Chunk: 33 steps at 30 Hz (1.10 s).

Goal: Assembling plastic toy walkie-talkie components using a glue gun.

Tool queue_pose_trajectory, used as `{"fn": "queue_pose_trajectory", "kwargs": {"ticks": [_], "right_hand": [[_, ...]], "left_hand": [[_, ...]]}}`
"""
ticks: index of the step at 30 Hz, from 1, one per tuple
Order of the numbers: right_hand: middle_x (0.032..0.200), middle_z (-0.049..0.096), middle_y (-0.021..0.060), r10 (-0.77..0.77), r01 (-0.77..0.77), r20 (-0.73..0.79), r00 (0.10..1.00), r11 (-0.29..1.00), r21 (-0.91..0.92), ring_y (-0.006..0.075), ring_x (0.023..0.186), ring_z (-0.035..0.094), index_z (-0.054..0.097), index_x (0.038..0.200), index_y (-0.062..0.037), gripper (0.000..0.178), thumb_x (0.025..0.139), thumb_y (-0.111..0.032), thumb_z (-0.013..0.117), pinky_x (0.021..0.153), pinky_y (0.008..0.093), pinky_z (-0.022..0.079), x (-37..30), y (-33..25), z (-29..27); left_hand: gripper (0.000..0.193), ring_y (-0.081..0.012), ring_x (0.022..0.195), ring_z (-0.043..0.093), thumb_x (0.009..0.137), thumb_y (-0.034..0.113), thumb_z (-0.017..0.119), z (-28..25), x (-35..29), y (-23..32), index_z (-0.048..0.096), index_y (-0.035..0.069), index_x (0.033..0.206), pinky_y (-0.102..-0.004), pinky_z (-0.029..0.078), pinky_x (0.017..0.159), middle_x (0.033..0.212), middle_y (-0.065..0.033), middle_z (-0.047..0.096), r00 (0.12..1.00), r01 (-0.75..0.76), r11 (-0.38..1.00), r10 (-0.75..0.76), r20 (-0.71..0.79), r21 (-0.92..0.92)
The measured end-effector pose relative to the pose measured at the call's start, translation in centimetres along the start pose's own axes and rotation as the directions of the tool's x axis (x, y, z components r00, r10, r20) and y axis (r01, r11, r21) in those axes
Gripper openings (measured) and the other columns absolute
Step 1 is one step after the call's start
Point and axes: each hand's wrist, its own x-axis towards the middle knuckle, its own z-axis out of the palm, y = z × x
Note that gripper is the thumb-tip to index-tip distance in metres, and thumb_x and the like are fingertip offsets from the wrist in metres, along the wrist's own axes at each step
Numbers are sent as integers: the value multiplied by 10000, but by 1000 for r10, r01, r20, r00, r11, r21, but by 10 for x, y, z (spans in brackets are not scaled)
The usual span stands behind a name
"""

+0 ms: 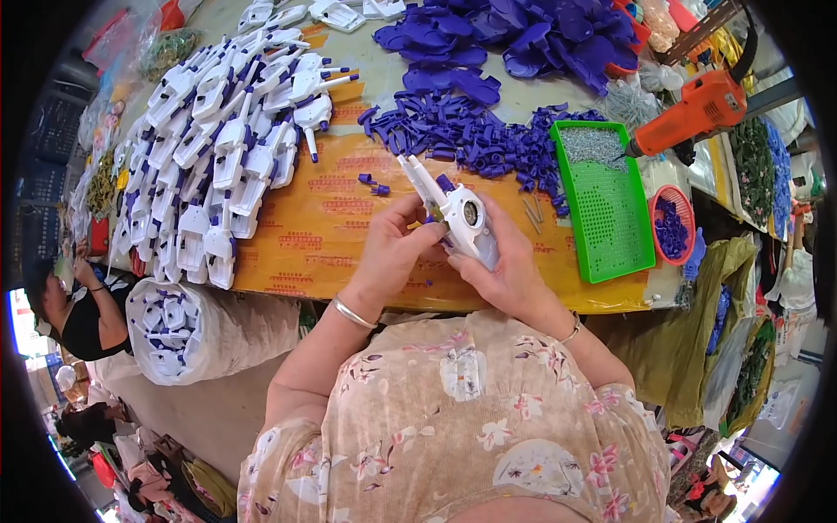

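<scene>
Over the near edge of the table, a white plastic housing (pixel 472 214) with a long narrow neck, a round dark-centred opening and a purple part at its side is held between both hands. My right hand (pixel 506 266) wraps its wide end from the right. My left hand (pixel 397 244) is closed at its left side, thumb and fingers pinched against the housing; whether a small piece is between them is hidden. Just beyond my left hand lie a few small purple caps (pixel 375 186). A heap of small purple plastic parts (pixel 471 131) spreads farther back.
White-and-purple assembled pieces (pixel 214 157) are piled on the left. Larger purple shells (pixel 523 39) lie at the back. On the right are a green tray (pixel 602 257) with small screws, an orange power screwdriver (pixel 697 109) and a red basket (pixel 691 218). A filled white sack (pixel 253 327) stands front left.
</scene>
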Motion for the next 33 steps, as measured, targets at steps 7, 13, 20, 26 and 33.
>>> {"fn": "queue_pose_trajectory", "kwargs": {"ticks": [7,13,20,26,33], "right_hand": [[1130,522,212,85,-86,-23,996,995,-49,363,1031,536,356,1281,27,716,693,-126,735,870,400,445,-3,2,6],[1144,548,187,72,-75,-41,997,995,-67,296,1052,557,359,1310,6,715,699,-71,722,888,352,438,-5,1,6],[1120,547,210,32,-38,-51,998,993,-113,332,1031,561,351,1306,22,742,684,-84,742,873,370,449,-6,1,5],[1097,508,211,45,-47,-23,999,995,-91,364,1010,531,338,1294,6,722,691,-78,725,849,405,449,-6,0,4],[1105,507,215,37,-39,-18,999,996,-80,366,1011,530,338,1294,7,722,692,-87,725,848,402,451,-6,2,4]], "left_hand": [[285,-87,771,593,825,36,557,7,-4,0,551,-3,1107,-206,526,591,911,-12,535,998,-52,998,53,-42,21],[278,-98,780,615,863,65,512,6,-6,-1,546,-5,1130,-239,547,618,942,-38,591,998,-25,1000,24,-64,-10],[256,-103,774,611,884,80,519,5,-7,-1,559,-22,1116,-234,546,595,942,-45,598,998,-34,999,35,-54,22],[231,-119,798,617,873,64,536,7,-6,-1,576,-26,1082,-241,557,598,943,-46,594,997,-44,999,44,-66,5],[222,-122,801,618,868,65,549,7,-5,0,584,-20,1070,-240,557,594,949,-47,600,997,-30,999,31,-74,15]]}}
